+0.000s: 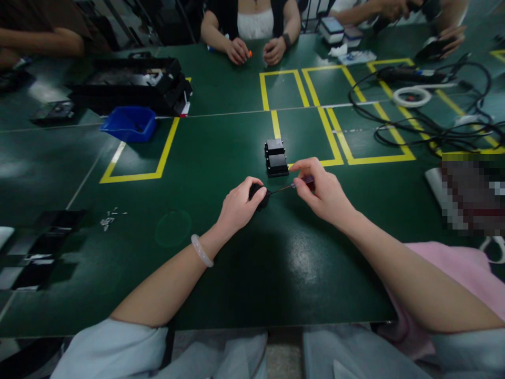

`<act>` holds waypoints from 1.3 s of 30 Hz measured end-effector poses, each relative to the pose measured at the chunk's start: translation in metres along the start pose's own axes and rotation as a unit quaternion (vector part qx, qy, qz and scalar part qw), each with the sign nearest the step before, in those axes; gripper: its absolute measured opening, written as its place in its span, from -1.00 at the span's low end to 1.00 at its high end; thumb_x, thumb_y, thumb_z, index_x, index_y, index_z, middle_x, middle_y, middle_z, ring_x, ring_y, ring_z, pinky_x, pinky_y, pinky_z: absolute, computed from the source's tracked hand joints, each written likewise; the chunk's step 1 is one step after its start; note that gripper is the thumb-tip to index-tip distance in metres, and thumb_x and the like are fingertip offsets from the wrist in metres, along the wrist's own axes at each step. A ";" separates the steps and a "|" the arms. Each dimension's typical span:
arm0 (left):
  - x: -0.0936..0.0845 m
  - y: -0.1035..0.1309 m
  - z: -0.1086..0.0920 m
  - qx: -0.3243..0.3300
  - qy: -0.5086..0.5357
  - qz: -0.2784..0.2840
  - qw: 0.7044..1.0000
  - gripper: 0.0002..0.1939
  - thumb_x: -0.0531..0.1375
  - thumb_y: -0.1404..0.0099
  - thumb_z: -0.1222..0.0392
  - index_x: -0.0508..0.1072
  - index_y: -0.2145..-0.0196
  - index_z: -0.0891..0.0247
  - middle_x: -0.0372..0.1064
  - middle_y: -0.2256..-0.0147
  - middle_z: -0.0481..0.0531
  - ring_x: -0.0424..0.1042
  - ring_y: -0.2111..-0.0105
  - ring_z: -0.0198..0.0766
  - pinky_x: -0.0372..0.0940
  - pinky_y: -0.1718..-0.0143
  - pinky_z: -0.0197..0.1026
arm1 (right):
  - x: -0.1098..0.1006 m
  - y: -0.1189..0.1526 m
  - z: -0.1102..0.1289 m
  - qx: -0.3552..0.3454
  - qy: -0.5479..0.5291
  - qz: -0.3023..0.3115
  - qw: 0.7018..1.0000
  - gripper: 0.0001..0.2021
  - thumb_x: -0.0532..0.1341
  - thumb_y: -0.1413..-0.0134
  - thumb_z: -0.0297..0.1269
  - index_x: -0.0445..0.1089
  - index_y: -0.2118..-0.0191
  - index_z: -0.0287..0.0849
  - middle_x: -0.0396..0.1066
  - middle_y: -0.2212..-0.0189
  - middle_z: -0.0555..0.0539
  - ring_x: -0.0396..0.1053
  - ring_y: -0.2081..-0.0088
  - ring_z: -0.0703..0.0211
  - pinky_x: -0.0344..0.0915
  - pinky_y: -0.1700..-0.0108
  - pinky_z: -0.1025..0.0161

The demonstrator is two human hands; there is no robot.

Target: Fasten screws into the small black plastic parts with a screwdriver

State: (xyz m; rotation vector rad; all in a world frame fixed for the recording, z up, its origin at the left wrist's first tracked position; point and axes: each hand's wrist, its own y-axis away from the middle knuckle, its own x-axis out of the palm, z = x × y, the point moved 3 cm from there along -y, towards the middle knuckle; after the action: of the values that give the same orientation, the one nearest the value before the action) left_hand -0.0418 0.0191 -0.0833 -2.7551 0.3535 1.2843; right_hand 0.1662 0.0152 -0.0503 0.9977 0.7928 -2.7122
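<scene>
Above the green desk (244, 284), the left hand (240, 204) grips a small black block (260, 199); the right hand (324, 190) pinches a screwdriver (308, 182), its tip at the block's right side. Two black cases (276, 160) sit just beyond.

Green table (236, 295), yellow tape outlines (168, 147), blue bin (149, 125), black block (265, 199), purplish tool handle (309, 180)

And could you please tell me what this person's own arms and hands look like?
The left hand and right hand are ungloved. A pale, rounded bangle circles the left wrist; no bracelet shows on the right. The forearms are bare up to loose, pale grey-blue sleeves ending near the elbows.
</scene>
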 end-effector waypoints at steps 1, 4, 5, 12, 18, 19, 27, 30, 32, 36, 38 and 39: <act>0.000 0.000 0.000 0.000 0.000 0.000 1.000 -0.63 -0.02 -0.45 -0.10 0.39 0.02 0.17 0.49 0.05 0.07 0.47 0.06 -0.04 0.29 0.09 -0.04 | 0.000 0.000 0.000 0.000 -0.001 0.000 1.000 -0.80 0.12 -0.22 -0.36 0.28 0.04 -0.12 0.39 0.38 0.02 0.36 0.43 0.25 0.24 0.34 0.28; 0.000 0.000 0.000 0.003 -0.001 -0.001 1.000 -0.63 -0.02 -0.45 -0.10 0.39 0.02 0.16 0.49 0.04 0.06 0.47 0.06 -0.04 0.29 0.08 -0.04 | 0.000 0.000 0.000 0.009 0.013 -0.008 1.000 -0.87 0.13 -0.25 -0.30 0.31 0.10 -0.11 0.40 0.41 0.02 0.34 0.44 0.24 0.22 0.34 0.27; 0.001 0.000 0.001 0.004 -0.002 -0.002 1.000 -0.63 -0.02 -0.45 -0.10 0.39 0.02 0.16 0.49 0.04 0.06 0.47 0.06 -0.04 0.29 0.08 -0.04 | 0.000 0.000 0.000 0.015 0.019 -0.012 1.000 -0.89 0.13 -0.27 -0.27 0.33 0.13 -0.11 0.40 0.42 0.02 0.34 0.45 0.24 0.21 0.34 0.27; 0.002 -0.001 0.004 0.016 -0.004 -0.008 1.000 -0.62 -0.03 -0.46 -0.12 0.39 0.02 0.15 0.48 0.05 0.05 0.47 0.07 -0.06 0.29 0.06 -0.04 | -0.001 -0.001 0.001 0.009 0.024 -0.019 0.999 -0.87 0.10 -0.26 -0.33 0.38 0.19 -0.16 0.36 0.48 0.04 0.23 0.55 0.32 0.12 0.43 0.31; 0.002 0.000 0.003 0.013 -0.005 -0.006 1.000 -0.63 -0.02 -0.46 -0.10 0.39 0.02 0.16 0.49 0.05 0.06 0.47 0.07 -0.04 0.28 0.09 -0.05 | -0.001 -0.001 0.003 0.002 0.014 -0.005 1.000 -0.89 0.08 -0.25 -0.36 0.33 0.16 -0.15 0.32 0.52 0.08 0.26 0.55 0.32 0.13 0.43 0.32; 0.002 0.000 0.003 0.011 -0.005 -0.005 1.000 -0.63 -0.02 -0.46 -0.10 0.39 0.02 0.16 0.49 0.05 0.06 0.47 0.07 -0.04 0.28 0.09 -0.05 | -0.001 -0.001 0.003 0.002 0.013 -0.002 1.000 -0.89 0.08 -0.25 -0.36 0.33 0.15 -0.14 0.32 0.52 0.08 0.27 0.54 0.31 0.14 0.43 0.31; 0.002 -0.001 0.003 0.009 -0.005 -0.007 1.000 -0.63 -0.02 -0.45 -0.11 0.39 0.02 0.15 0.49 0.04 0.06 0.47 0.06 -0.04 0.29 0.08 -0.04 | -0.001 0.000 0.003 -0.005 0.019 0.005 1.000 -0.86 0.07 -0.26 -0.34 0.32 0.13 -0.14 0.39 0.45 0.03 0.31 0.50 0.29 0.18 0.40 0.30; 0.002 -0.001 0.003 0.010 -0.005 -0.007 1.000 -0.62 -0.03 -0.45 -0.11 0.39 0.02 0.15 0.49 0.05 0.06 0.47 0.06 -0.03 0.29 0.08 -0.04 | -0.001 0.000 0.004 -0.009 0.019 0.009 1.000 -0.85 0.05 -0.28 -0.33 0.31 0.10 -0.13 0.41 0.44 0.02 0.35 0.46 0.26 0.21 0.37 0.29; 0.002 -0.001 0.003 0.009 -0.005 -0.005 1.000 -0.62 -0.03 -0.45 -0.12 0.39 0.02 0.15 0.49 0.05 0.06 0.47 0.07 -0.04 0.29 0.09 -0.04 | -0.002 0.000 0.004 -0.015 0.020 0.014 1.000 -0.84 0.04 -0.29 -0.32 0.30 0.08 -0.13 0.42 0.43 0.00 0.38 0.44 0.23 0.23 0.34 0.27; 0.001 -0.001 0.002 0.006 -0.006 -0.003 1.000 -0.62 -0.03 -0.45 -0.11 0.39 0.02 0.16 0.49 0.05 0.07 0.47 0.06 -0.03 0.28 0.09 -0.04 | -0.003 -0.001 0.004 -0.027 0.024 0.019 0.999 -0.84 0.03 -0.31 -0.32 0.28 0.07 -0.14 0.43 0.40 -0.02 0.39 0.42 0.22 0.24 0.33 0.26; 0.001 -0.001 0.002 0.006 -0.004 -0.004 1.000 -0.62 -0.02 -0.45 -0.11 0.39 0.03 0.16 0.49 0.06 0.07 0.47 0.07 -0.03 0.28 0.09 -0.03 | -0.003 -0.001 0.004 -0.028 0.025 0.024 0.999 -0.84 0.03 -0.31 -0.33 0.27 0.06 -0.14 0.42 0.40 -0.02 0.39 0.42 0.22 0.24 0.32 0.26; 0.001 -0.001 0.001 0.005 -0.004 -0.004 1.000 -0.63 -0.03 -0.45 -0.11 0.39 0.03 0.16 0.49 0.06 0.07 0.47 0.07 -0.03 0.28 0.09 -0.03 | -0.003 -0.001 0.004 -0.027 0.025 0.028 0.999 -0.84 0.03 -0.31 -0.33 0.27 0.06 -0.13 0.42 0.40 -0.01 0.39 0.41 0.22 0.24 0.32 0.26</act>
State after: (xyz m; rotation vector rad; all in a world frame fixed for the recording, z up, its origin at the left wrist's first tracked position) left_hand -0.0419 0.0200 -0.0850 -2.7397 0.3472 1.2862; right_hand 0.1664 0.0142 -0.0453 1.0640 0.8297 -2.6136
